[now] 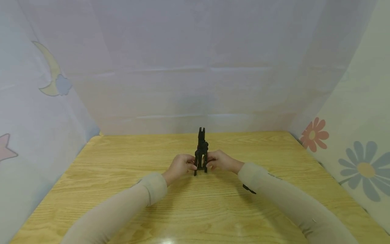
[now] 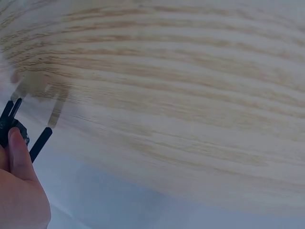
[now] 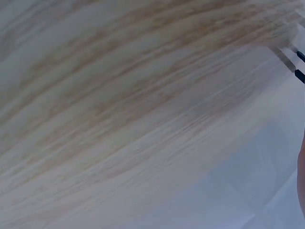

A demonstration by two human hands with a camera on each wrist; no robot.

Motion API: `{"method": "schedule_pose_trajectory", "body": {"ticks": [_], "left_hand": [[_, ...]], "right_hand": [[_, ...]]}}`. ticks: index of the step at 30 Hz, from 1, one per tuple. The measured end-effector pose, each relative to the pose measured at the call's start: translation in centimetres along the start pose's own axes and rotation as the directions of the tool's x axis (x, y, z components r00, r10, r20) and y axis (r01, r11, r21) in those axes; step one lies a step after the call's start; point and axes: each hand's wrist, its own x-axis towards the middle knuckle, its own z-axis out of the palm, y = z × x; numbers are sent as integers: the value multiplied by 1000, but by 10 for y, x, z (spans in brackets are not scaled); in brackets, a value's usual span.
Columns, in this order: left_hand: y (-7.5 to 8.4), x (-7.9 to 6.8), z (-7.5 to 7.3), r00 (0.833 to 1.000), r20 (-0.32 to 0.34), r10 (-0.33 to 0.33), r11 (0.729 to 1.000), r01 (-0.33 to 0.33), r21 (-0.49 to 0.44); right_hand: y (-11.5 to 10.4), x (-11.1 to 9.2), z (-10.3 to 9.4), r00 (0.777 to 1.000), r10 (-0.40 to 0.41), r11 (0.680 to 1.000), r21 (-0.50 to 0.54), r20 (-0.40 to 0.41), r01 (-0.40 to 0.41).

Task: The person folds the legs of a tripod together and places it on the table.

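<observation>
A small black folding stand [image 1: 202,149] with thin legs and a two-pronged top stands upright at the middle of the table in the head view. From its left side my left hand [image 1: 180,166] pinches the lower frame between thumb and fingers. On the opposite side my right hand [image 1: 221,160] grips the frame at about the same height. In the left wrist view the thumb [image 2: 20,155] presses on a black part beside a leg [image 2: 41,143]. Only leg tips [image 3: 299,75] and a sliver of the right hand [image 3: 301,179] show in the right wrist view.
Both hands work over a wood-grain table [image 1: 128,149]. A small dark flat piece [image 1: 249,189] shows just below the right cuff. Pale cloth [image 1: 195,91] hangs behind the table, with printed sheets at both sides, flowers [image 1: 365,169] on the right and a moon [image 1: 51,67] on the left.
</observation>
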Motion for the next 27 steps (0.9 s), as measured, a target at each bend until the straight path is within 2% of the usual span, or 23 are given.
{"method": "schedule_pose_trajectory", "body": {"ticks": [4,9,13,16,19,24,27], "left_hand": [[0,-1,4,999,29,28,999,-27,-30],[0,-1,4,998,27,64,997,-63,-34],[-5,2,1,993,32,110,994,-110,24],[-7,3,-3,986,50,157,982,-162,102],[-5,4,-6,980,76,185,971,-195,138],[-2,5,-10,978,108,176,974,-189,125],[-2,6,-10,981,99,167,977,-178,115]], "right_hand": [[0,0,0,1000,-2,1000,-9,-6,2],[1,0,-1,1000,10,1000,-22,-10,-10],[0,0,-1,999,29,999,-32,-20,-30],[-2,0,0,999,48,998,-28,-20,-48],[-4,0,0,998,64,998,-23,-22,-65],[-6,0,0,997,69,997,-20,-16,-69],[-6,0,0,999,50,999,-21,-13,-50]]}}
